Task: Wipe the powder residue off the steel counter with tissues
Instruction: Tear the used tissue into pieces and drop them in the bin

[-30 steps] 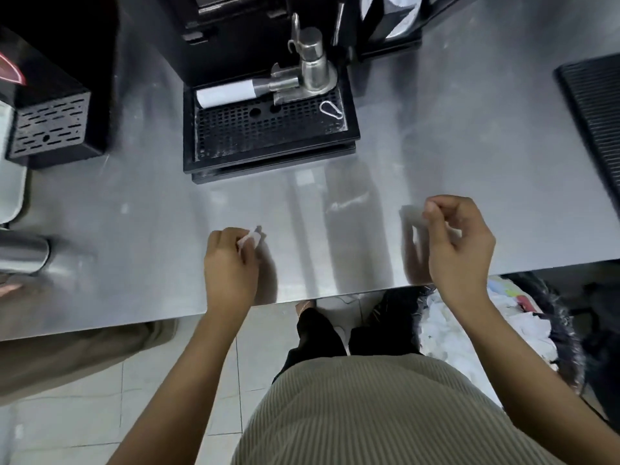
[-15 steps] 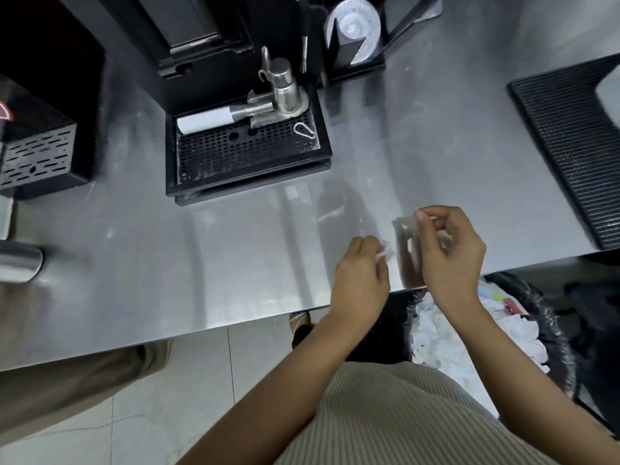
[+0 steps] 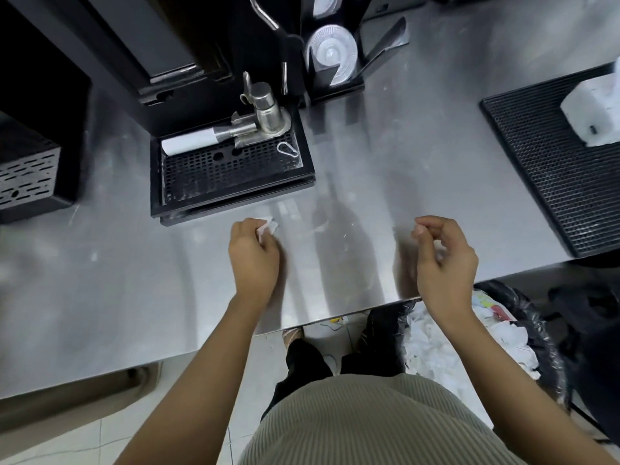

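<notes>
My left hand (image 3: 253, 255) grips a small crumpled white tissue (image 3: 268, 225) and holds it down on the steel counter (image 3: 117, 263), just in front of the black drip tray (image 3: 231, 177). Faint pale streaks of powder residue (image 3: 320, 226) lie on the steel to the right of the tissue. My right hand (image 3: 443, 255) hovers over the counter near its front edge with the fingers curled; nothing shows in its grip.
A portafilter and metal tamper (image 3: 265, 112) sit on the drip tray. A black rubber mat (image 3: 553, 162) with a white tissue pack (image 3: 593, 109) lies at the right. A bin of used tissues (image 3: 469, 340) stands below the counter edge. A black perforated box (image 3: 27, 169) is at the left.
My left hand with the tissue has swept from beside the right hand leftward and forward, toward the drip tray. The right hand has stayed near the front edge, fingers still curled.
</notes>
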`<state>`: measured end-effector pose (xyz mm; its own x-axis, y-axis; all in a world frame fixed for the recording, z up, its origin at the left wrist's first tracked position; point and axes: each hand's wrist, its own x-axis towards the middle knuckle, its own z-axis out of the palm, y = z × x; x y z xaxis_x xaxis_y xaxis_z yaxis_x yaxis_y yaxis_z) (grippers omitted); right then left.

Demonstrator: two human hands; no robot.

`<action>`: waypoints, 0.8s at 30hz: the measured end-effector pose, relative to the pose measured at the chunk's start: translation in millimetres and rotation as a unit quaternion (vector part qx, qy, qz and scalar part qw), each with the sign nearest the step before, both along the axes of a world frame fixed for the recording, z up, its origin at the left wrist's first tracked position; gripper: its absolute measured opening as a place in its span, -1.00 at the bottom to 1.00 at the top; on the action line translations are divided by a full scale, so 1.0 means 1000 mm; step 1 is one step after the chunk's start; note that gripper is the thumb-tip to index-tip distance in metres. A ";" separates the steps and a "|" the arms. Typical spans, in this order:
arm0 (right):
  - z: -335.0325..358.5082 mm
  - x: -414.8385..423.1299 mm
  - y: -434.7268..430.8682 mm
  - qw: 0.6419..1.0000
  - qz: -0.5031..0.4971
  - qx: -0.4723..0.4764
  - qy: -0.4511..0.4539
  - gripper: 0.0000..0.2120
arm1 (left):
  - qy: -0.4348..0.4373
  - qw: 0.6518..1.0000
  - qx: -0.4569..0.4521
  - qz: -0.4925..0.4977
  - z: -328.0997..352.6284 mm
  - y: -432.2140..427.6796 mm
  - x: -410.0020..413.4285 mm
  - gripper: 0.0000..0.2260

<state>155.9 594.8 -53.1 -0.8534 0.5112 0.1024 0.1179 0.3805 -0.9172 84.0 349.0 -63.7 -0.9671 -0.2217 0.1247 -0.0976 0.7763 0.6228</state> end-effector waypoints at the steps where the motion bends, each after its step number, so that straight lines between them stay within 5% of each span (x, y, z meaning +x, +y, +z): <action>1: 0.000 0.000 0.002 1.000 -0.004 0.001 -0.001 -0.89 | 0.005 1.000 0.005 -0.020 0.000 0.012 0.001 -0.87; 11: -0.001 0.007 0.020 0.998 -0.055 -0.022 -0.025 -0.88 | -0.066 0.955 0.107 -0.270 0.001 0.126 0.025 -0.84; 14: 0.002 0.011 0.027 0.996 -0.073 -0.041 -0.027 -0.88 | -0.070 0.968 0.161 -0.177 0.011 0.098 0.019 -0.90; 17: 0.006 0.014 0.035 0.993 -0.102 -0.060 -0.019 -0.88 | -0.081 0.990 0.050 -0.101 0.020 0.038 0.040 -0.97; 24: 0.010 0.019 0.039 0.989 -0.125 -0.076 -0.003 -0.88 | -0.157 0.978 0.070 -0.118 0.025 0.067 0.095 -0.81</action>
